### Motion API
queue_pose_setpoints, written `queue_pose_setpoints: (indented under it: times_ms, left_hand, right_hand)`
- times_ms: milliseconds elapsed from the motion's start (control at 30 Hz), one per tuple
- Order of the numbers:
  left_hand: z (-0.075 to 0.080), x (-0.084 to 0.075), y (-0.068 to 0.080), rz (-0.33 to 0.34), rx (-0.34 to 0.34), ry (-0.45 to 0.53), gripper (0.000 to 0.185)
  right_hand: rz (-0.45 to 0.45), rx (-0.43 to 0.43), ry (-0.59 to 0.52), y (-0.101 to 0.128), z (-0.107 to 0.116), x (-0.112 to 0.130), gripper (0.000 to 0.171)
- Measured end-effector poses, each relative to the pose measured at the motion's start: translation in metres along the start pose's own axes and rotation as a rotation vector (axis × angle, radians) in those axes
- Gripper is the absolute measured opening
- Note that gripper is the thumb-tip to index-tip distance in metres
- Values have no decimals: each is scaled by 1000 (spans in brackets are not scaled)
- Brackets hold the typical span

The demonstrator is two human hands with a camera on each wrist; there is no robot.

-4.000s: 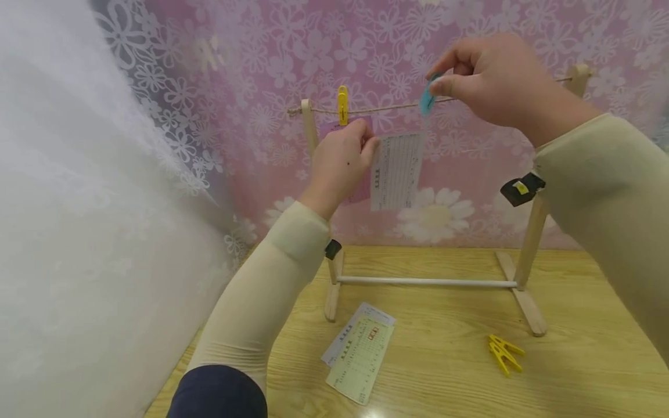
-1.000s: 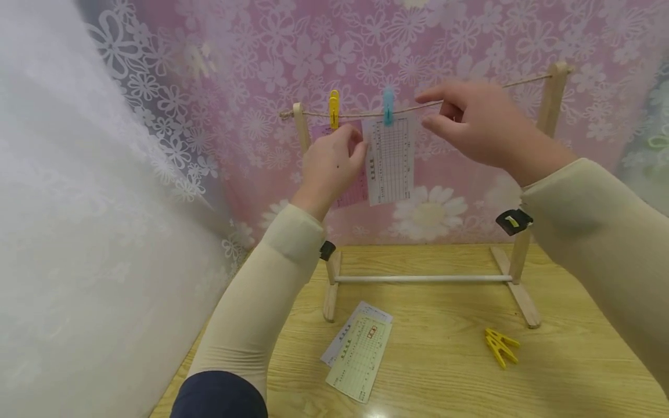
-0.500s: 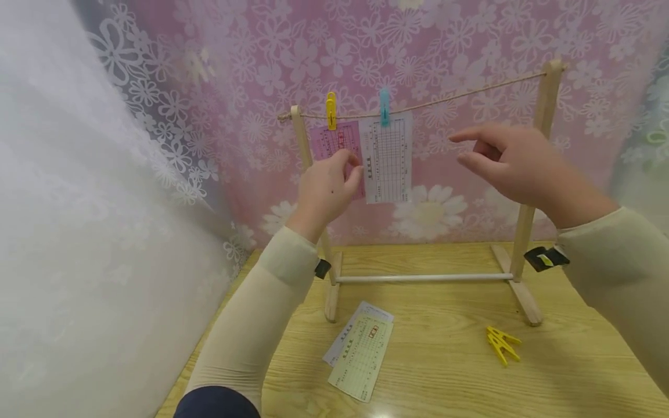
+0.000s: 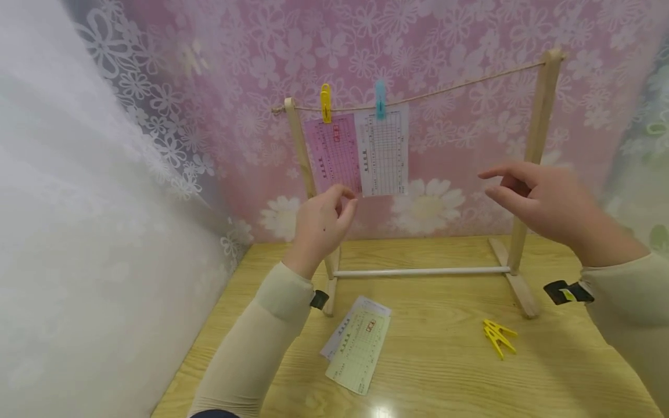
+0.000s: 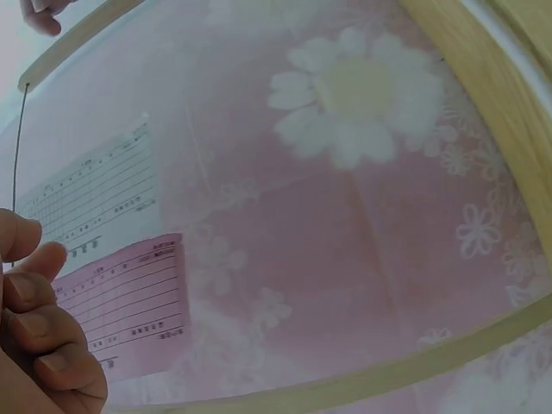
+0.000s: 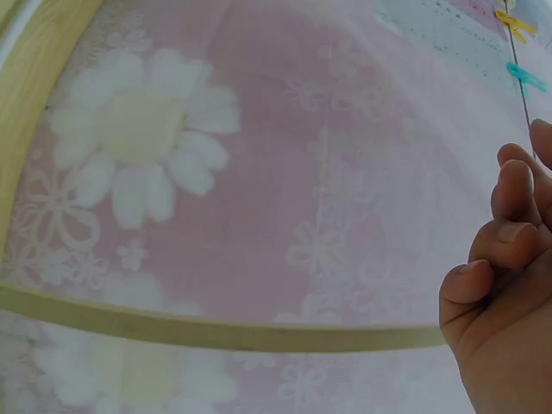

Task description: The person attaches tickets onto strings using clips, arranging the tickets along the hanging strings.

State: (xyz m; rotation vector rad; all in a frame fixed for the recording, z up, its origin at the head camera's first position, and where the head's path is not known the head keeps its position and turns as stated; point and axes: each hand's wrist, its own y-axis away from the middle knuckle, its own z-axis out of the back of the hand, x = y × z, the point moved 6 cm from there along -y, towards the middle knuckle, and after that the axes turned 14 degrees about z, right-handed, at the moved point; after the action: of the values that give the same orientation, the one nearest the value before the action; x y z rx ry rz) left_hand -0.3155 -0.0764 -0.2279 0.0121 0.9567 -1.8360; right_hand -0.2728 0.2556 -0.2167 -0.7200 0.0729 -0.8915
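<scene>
While wrist views miss table, head view shows both hands, left hand point(image 4: 321, 223) and right hand point(image 4: 543, 203), released; yellow peg point(image 4: 499, 337) lying there.

Cream sleeves point(image 4: 272, 325), black wrist straps point(image 4: 567, 292)

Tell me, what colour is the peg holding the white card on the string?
Light blue peg, clipping the white card; clearest in the head view.

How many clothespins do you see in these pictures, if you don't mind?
4, perhaps: a yellow clothespin and a blue clothespin on the string, and seemingly two yellow clothespins overlapping on the table.
</scene>
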Motion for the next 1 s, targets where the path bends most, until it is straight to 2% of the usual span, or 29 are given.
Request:
queue_pose_setpoints:
  times_ms: [233,467,700,833,1000]
  left_hand:
    - [-10,18,23,45,47,56,18]
    - [-28,42,46,105,82,124,18]
    - [-52,62,71,155,126,125,17]
    - [-66,74,85,250,212,173,18]
    - [-88,90,102,385,402,218,21]
  right_hand:
    - [-34,-7,-49,34,-15,-18,27]
    - [-101,-9,-99,65,-32,-33,23]
    - [-174,106,-130,97,-57,-49,29]
    - [-179,144,-178,110,-70,-54,27]
    - [-183,193,-219,125,-82,-60,23]
